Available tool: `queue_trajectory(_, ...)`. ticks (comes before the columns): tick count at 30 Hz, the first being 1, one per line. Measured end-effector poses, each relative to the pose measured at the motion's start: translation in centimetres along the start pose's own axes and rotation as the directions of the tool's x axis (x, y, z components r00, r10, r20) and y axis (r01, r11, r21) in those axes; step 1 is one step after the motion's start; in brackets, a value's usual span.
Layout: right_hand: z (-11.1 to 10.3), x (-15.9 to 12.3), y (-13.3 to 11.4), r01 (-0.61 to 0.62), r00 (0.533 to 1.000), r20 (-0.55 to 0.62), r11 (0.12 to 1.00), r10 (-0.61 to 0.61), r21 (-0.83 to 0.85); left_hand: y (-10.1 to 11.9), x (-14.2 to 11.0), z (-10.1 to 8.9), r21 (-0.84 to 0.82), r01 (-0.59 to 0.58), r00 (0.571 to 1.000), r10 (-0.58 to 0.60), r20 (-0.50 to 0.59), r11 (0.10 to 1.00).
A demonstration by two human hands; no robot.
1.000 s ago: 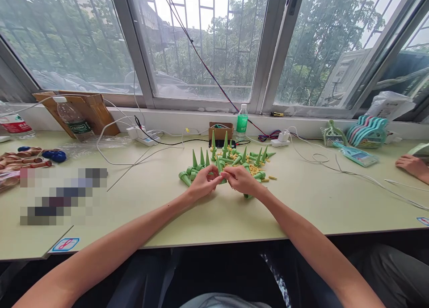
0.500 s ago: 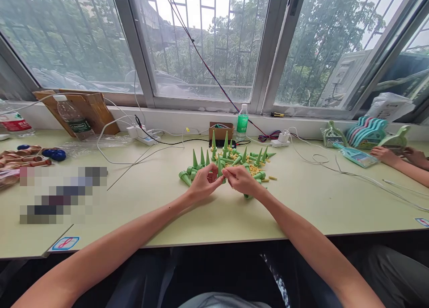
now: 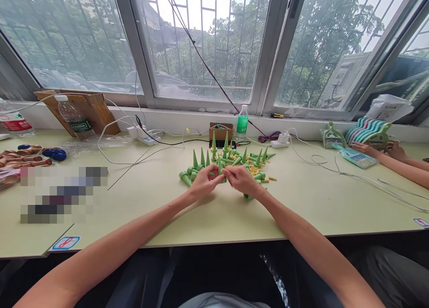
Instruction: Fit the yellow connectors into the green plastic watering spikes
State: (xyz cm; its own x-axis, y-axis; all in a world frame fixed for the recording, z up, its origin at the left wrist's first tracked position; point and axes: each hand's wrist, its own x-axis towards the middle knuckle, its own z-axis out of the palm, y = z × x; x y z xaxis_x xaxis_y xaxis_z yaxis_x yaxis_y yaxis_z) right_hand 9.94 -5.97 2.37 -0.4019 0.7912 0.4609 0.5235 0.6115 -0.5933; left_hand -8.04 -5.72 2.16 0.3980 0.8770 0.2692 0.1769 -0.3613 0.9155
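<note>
My left hand [image 3: 203, 183] is closed around a green cone-shaped plastic spike [image 3: 220, 162] that points upward. Pinched fingers of my right hand [image 3: 241, 178] meet the spike's lower part from the right; whatever lies between these fingertips is hidden. Behind my hands, several more green spikes [image 3: 194, 158] stand upright, and others, like this wide-capped spike [image 3: 184, 178], lie on their sides. Small yellow plastic pieces [image 3: 272, 178] are scattered among them, and some are fitted at the base of standing spikes.
A small cardboard box [image 3: 221, 131] and a green-labelled bottle [image 3: 242, 124] stand by the window sill. White cables [image 3: 315, 158] cross the table [image 3: 311, 205] at right. Another person's hands [image 3: 365, 149] touch green and teal dustpan-like plastic items [image 3: 365, 131]. Wooden-handled objects [image 3: 25, 158] lie at left.
My hands and the spike stay almost in place. At right, the other person's hands have moved left, bringing a green plastic item against the teal stack.
</note>
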Motion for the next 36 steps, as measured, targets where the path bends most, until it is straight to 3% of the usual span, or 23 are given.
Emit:
queue_trajectory(5,0.0,0.0,0.0,0.006,1.000,-0.009,1.000,-0.006,-0.007,0.2,0.2,0.0,-0.101,0.078,0.997,-0.078,0.003,0.992)
queue_trajectory(13,0.0,0.1,0.3,-0.051,0.996,-0.069,0.999,0.051,-0.003,1.0,0.2,0.1,-0.118,0.083,0.995,-0.090,-0.053,0.990)
queue_trajectory(22,0.4,0.2,0.8,0.002,0.997,-0.075,0.999,-0.005,-0.046,-0.9,0.4,-0.1,0.081,-0.140,0.988,0.144,-0.050,0.987)
queue_trajectory(28,0.5,0.2,0.8,-0.027,0.999,-0.039,0.998,0.025,-0.049,-1.0,0.1,0.2,0.324,-0.264,0.958,0.286,-0.019,0.908)
queue_trajectory(36,0.6,0.3,0.9,-0.038,0.995,-0.095,0.999,0.036,-0.015,-0.9,0.1,0.4,0.406,-0.326,0.925,0.376,-0.048,0.854)
